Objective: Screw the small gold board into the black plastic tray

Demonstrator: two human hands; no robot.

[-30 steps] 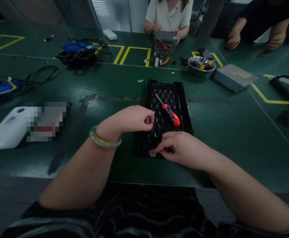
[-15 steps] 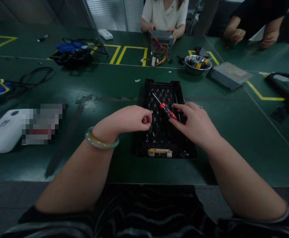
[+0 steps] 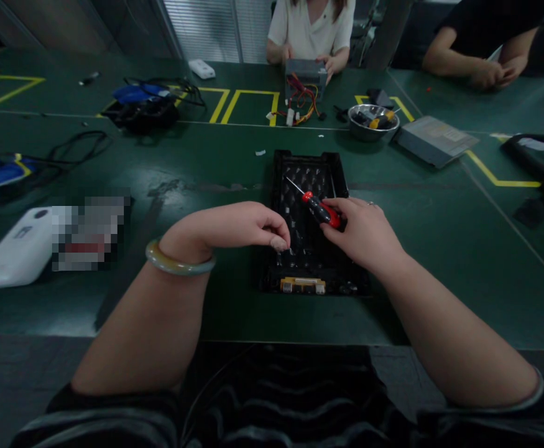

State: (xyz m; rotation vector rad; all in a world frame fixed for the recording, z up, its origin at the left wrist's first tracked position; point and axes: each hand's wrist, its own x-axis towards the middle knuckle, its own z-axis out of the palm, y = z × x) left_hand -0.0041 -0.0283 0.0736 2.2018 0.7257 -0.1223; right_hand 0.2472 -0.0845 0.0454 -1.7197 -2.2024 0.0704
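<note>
A black plastic casing (image 3: 299,249) with a bumpy inside lies on the green table in front of me. Near its front edge sits a small yellow circuit board (image 3: 303,285) with metal ports. Over the casing, my right hand (image 3: 362,227) has its fingers round the handle of a red and black screwdriver (image 3: 318,210), whose thin shaft points up and left. My left hand (image 3: 262,229) hangs over the casing's left side with thumb and fingertips pinched together; what they hold, if anything, is too small to name.
A metal bowl (image 3: 373,123) of tools and a flat grey metal box (image 3: 436,142) stand at the back right. Across the table a person holds a grey unit (image 3: 306,76) with coloured wires. Blue bundles with cables (image 3: 141,102) and a white device (image 3: 20,249) lie left.
My right hand has closed round the screwdriver handle, which was resting by its fingertips. My left fingertips have moved slightly down and right. The person at the back right has brought both hands together.
</note>
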